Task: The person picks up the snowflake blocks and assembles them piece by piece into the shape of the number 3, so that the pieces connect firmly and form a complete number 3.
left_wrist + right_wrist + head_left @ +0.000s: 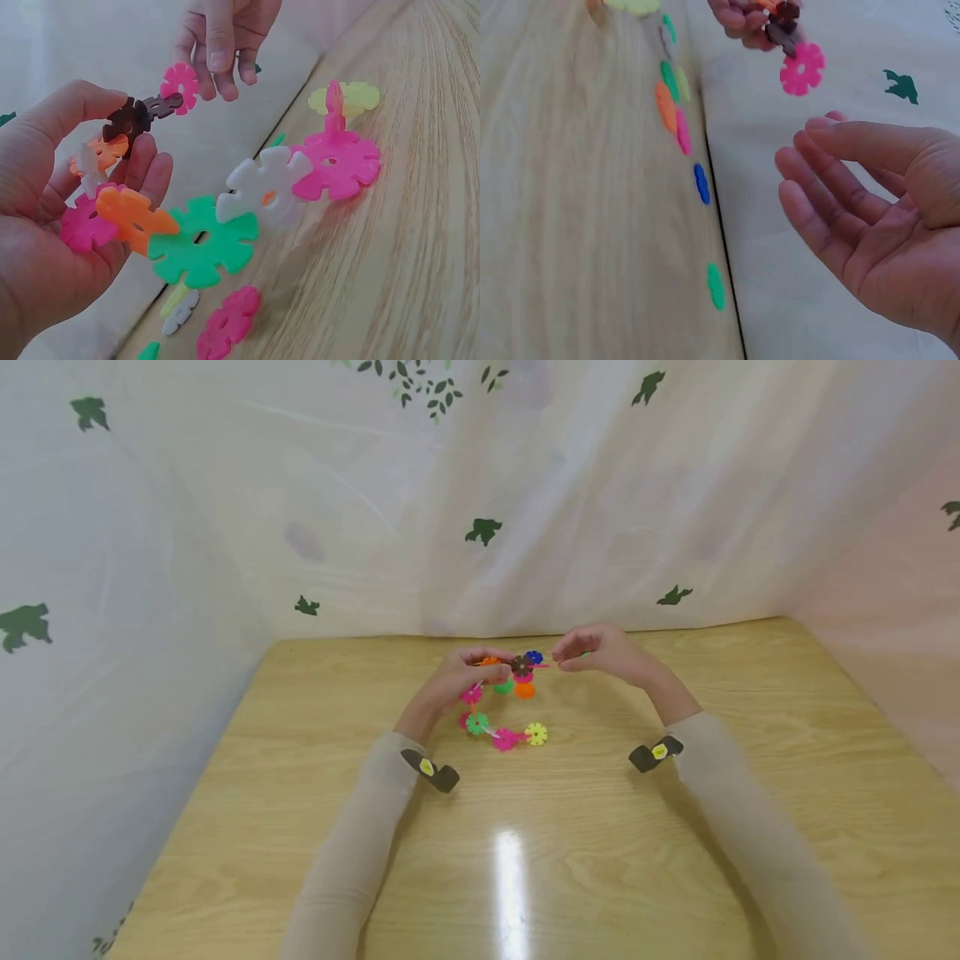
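Observation:
My left hand (pixel 459 677) pinches a brown snowflake disc (pixel 126 124) between thumb and fingers. The disc belongs to a chain of slotted plastic discs linked edge to edge. From the grip, one end runs through a dark disc to a pink disc (pixel 802 69). The other part curves past the palm through orange, white and pink discs, then a green disc (pixel 202 247), a white disc (pixel 259 180) and a pink disc (pixel 341 169), ending near a yellow disc (pixel 536 734). My right hand (pixel 877 210) holds nothing, its fingers loosely bent, a short gap from the pink end disc.
Loose discs lie along the far edge of the wooden table (pixel 585 827), among them an orange disc (pixel 664 106), a blue disc (pixel 701 184) and a green disc (pixel 715 286). Behind that edge hangs a pale cloth (pixel 375 543) with dark green leaf-like prints.

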`<state>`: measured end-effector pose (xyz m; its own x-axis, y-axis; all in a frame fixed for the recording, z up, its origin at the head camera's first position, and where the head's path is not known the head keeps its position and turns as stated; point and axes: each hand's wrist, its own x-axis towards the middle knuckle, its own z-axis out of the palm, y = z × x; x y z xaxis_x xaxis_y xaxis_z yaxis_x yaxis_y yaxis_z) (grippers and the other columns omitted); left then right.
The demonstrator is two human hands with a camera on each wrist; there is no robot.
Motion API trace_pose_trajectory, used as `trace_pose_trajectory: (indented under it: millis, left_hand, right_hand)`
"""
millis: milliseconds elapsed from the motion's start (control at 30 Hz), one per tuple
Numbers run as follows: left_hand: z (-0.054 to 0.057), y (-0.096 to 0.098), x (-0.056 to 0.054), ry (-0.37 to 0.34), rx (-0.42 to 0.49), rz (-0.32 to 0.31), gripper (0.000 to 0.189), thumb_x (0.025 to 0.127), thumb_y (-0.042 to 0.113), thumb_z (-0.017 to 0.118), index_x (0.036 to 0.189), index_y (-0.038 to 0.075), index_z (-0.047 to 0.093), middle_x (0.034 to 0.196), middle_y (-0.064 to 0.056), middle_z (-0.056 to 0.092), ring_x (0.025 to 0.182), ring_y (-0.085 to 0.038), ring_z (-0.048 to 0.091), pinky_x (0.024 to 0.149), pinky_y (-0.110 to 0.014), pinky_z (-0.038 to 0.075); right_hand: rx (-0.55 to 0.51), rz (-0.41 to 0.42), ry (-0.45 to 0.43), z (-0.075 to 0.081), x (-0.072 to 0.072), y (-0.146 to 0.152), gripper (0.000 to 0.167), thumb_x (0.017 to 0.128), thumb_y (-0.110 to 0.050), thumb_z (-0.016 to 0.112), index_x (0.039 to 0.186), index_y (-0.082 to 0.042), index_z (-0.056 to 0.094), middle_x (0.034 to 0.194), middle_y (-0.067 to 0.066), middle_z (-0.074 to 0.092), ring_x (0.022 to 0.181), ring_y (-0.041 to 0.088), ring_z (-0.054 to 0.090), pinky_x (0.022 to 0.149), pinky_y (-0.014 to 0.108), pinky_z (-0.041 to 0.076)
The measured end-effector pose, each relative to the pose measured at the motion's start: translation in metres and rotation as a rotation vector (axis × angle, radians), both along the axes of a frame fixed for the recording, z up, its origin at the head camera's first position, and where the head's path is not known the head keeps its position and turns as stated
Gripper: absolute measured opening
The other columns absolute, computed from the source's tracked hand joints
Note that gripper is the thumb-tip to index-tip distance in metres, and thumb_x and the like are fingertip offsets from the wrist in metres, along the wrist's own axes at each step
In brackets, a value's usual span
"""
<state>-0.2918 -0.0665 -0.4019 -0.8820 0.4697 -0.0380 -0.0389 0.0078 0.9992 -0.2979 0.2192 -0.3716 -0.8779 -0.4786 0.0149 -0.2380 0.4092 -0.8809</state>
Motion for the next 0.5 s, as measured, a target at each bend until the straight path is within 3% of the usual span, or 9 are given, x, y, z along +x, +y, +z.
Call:
trace_pose_trajectory:
  millis: [233, 367, 500]
  left_hand:
    - [0.001, 0.0, 0.0, 0.022, 0.0, -0.01, 0.032, 0.095, 0.0, 0.068, 0.126, -0.006, 0.067, 0.118, -0.01, 0.073, 0.11, -0.034, 0.069, 0.097, -0.037, 0.06]
    - [0.0, 0.0, 0.001, 0.022, 0.004, -0.015, 0.032, 0.095, -0.001, 0.067, 0.126, -0.007, 0.066, 0.122, -0.013, 0.071, 0.103, -0.024, 0.071, 0.093, -0.032, 0.061]
    - [0.0, 0.001, 0.001, 0.013, -0.008, -0.006, 0.032, 0.094, 0.0, 0.068, 0.126, -0.006, 0.067, 0.125, -0.016, 0.071, 0.109, -0.034, 0.069, 0.095, -0.032, 0.06]
  right_hand:
    - [0.136, -0.01, -0.016, 0.007, -0.017, 0.015, 0.028, 0.094, -0.002, 0.07, 0.119, 0.01, 0.066, 0.112, 0.024, 0.072, 0.091, 0.017, 0.069, 0.08, 0.037, 0.062]
    - [0.17, -0.017, -0.037, 0.005, -0.026, 0.022, 0.03, 0.093, -0.001, 0.07, 0.12, 0.012, 0.065, 0.104, 0.022, 0.072, 0.082, 0.023, 0.063, 0.068, 0.033, 0.057]
    - [0.242, -0.032, -0.05, 0.002, -0.034, 0.025, 0.031, 0.093, 0.0, 0.068, 0.122, 0.011, 0.065, 0.103, 0.023, 0.07, 0.082, 0.024, 0.062, 0.066, 0.033, 0.054]
